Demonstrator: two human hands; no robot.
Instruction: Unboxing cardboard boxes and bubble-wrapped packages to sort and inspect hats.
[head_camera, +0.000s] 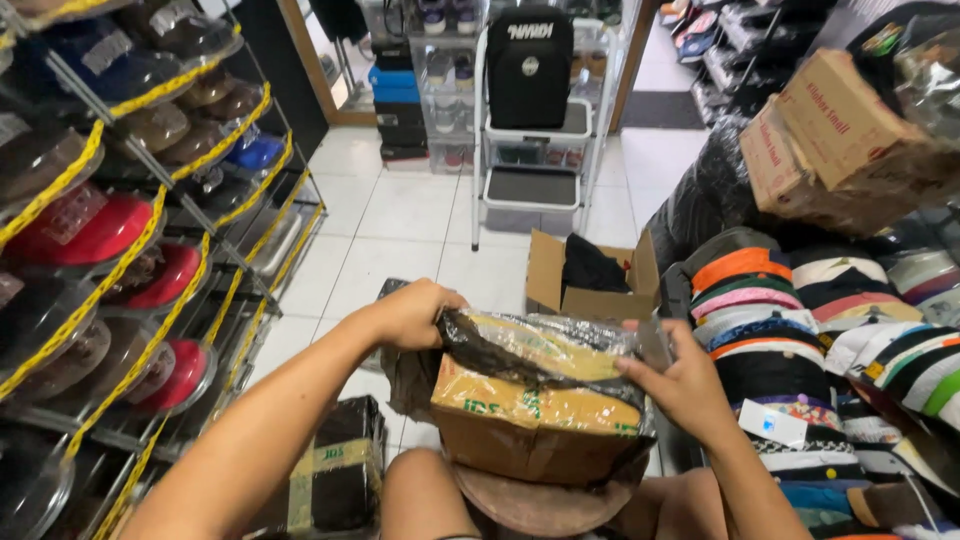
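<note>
**Hands gripping plastic wrap on cardboard box**

Left hand clenched on black plastic wrap, right hand pinching its opposite edge, likely keeping it taut. Cardboard box resting on round stool, steadied between knees. Stacked caps at right.

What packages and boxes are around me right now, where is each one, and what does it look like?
Taped box: brown cardboard, half in black plastic wrap, between left hand and right hand.
Open box: brown, on the floor ahead, dark cloth inside.
Wrapped parcel: black, yellowish tape, floor lower left.
Stacked boxes: brown, tilted, upper right.
</note>
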